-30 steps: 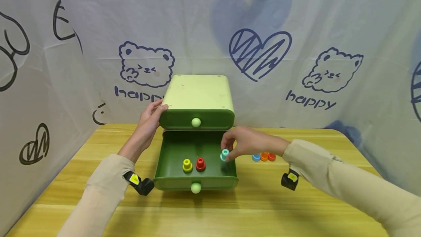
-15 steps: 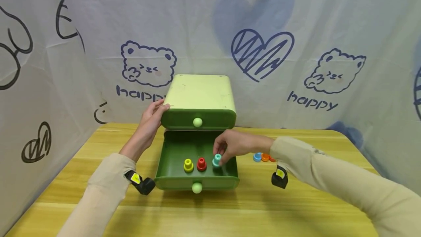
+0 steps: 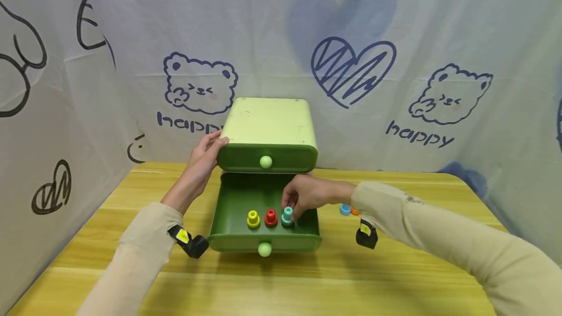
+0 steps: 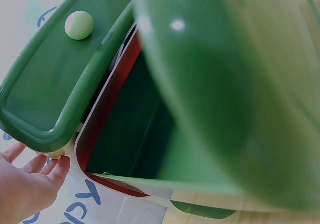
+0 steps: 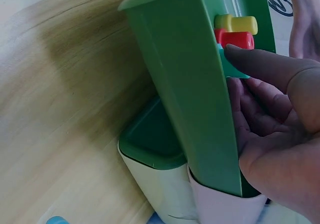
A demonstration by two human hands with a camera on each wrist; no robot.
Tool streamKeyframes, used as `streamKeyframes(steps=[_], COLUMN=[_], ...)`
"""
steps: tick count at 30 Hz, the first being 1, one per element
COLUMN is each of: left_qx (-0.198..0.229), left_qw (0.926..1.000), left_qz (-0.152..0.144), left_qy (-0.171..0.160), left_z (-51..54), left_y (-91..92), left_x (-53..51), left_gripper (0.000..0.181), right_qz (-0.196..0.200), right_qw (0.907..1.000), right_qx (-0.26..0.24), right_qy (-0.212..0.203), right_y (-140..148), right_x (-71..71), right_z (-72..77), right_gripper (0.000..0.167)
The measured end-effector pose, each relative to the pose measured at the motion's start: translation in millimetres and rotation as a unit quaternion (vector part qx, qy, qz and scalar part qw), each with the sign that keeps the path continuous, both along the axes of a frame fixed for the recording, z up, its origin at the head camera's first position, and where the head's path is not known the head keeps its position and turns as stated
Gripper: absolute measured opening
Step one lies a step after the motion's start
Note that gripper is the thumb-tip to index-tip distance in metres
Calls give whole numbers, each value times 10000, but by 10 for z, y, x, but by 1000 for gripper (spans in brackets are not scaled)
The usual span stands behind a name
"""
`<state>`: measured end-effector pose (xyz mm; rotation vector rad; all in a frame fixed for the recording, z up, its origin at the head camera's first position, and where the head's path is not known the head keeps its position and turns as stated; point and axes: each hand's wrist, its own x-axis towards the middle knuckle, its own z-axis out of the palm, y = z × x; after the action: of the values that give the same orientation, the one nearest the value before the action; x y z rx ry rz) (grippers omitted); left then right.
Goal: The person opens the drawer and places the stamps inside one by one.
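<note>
In the head view my right hand (image 3: 312, 192) pinches a teal stepped peg (image 3: 287, 216) between thumb and fingers. The peg stands upright in the pulled-out lower drawer (image 3: 228, 243). A red stepped peg (image 3: 270, 218) and a yellow stepped peg (image 3: 253, 219) stand to its left in a row. My left hand (image 3: 198, 166) rests against the left side of the pale green cabinet (image 3: 270, 121). In the left wrist view its fingertips (image 4: 61, 168) touch the cabinet's side. The right wrist view shows my thumb partly covering the teal peg (image 5: 237, 71).
The upper drawer (image 3: 290, 158) is closed, with a round knob (image 3: 266, 162). A blue piece (image 3: 345, 209) and an orange piece (image 3: 354, 211) lie on the wooden table (image 3: 351, 286) right of the cabinet, partly behind my right sleeve. A printed cloth (image 3: 272, 23) hangs behind.
My right hand has carried the teal peg left and down into line beside the red one. My left hand keeps its place on the cabinet.
</note>
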<state>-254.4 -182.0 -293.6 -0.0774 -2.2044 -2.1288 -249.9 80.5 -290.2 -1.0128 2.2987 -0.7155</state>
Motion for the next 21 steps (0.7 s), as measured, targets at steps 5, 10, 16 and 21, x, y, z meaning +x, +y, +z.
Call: streamKeyframes(steps=[5,10,16,21], left_qx=[-15,-25,-38,-34], left_qw=[10000,10000,10000,10000], left_qz=[0,2,-3,15], left_qy=[0,-1,-33,-24], left_z=[8,12,4,4], left_y=[-3,1,12,6], left_x=[1,3,-6,-2], left_gripper=[64,64,65,65], right_qz=[95,105,100,157], right_qw=[9999,9998,9996,9970], right_qx=[20,-31,-90,-106], right_qy=[92,143,261,750], right_y=[-28,-33,-12,-1], right_x=[-9,2,25,74], right_z=[-17,-23,-24,113], right_gripper=[19,21,24,30])
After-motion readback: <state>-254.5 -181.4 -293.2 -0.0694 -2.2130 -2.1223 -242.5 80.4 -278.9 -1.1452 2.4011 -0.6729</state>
